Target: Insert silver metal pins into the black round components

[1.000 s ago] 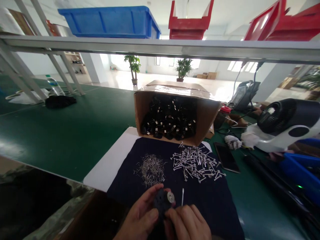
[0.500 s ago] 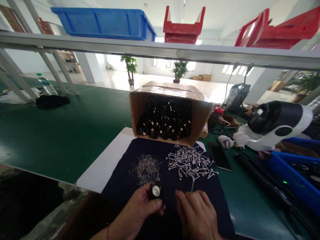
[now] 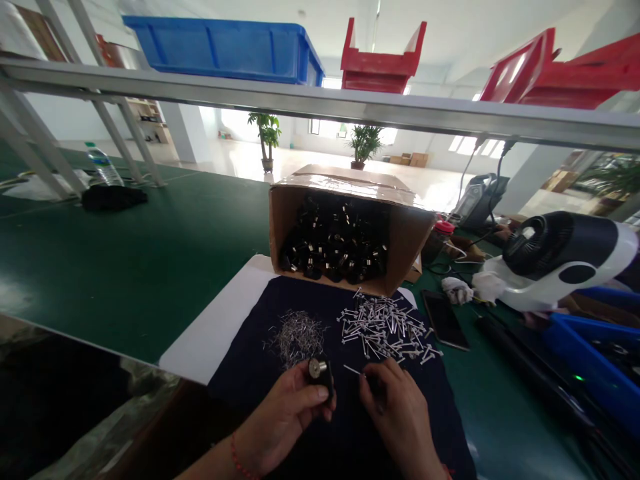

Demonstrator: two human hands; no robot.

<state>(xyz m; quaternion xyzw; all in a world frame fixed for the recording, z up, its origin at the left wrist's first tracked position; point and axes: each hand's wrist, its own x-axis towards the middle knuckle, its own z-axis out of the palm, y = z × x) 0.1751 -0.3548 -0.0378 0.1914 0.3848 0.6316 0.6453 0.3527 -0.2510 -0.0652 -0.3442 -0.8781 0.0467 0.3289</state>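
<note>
Bright room with pale walls and a glossy floor, two potted plants (image 3: pixel 366 143) at the back, green bench (image 3: pixel 175 260) in front. Left hand (image 3: pixel 285 408) is closed on a black part (image 3: pixel 327 383), silver cylindrical end up and facing the camera, thumb across the near side. Right hand (image 3: pixel 401 403) is just right of it, fingers curled and pinching a thin silver rod (image 3: pixel 353 369) that points left toward the black part, not touching it; what's inside the palm is too dark to read. Both hands are over a dark blue cloth (image 3: pixel 237 363). On it, just beyond the left hand: pile of small thin metal bits (image 3: pixel 299 335). Beyond the right: looser heap of long headed pins (image 3: pixel 383 327). White sheet (image 3: pixel 220 320) shows from under the cloth, left side. Past the piles, a carton (image 3: pixel 413 250) lies with its opening toward the camera, lots of black parts with silver ends (image 3: pixel 337 240) inside. Right side: phone (image 3: pixel 445 320), white-and-black fan (image 3: pixel 555 257), blue bin (image 3: pixel 585 363). Far left: bottle (image 3: pixel 104 167) by a black cloth bundle (image 3: pixel 114 198). Overhead shelf (image 3: pixel 320 100) carries a blue tub (image 3: pixel 225 50) and two red bins (image 3: pixel 381 65).
</note>
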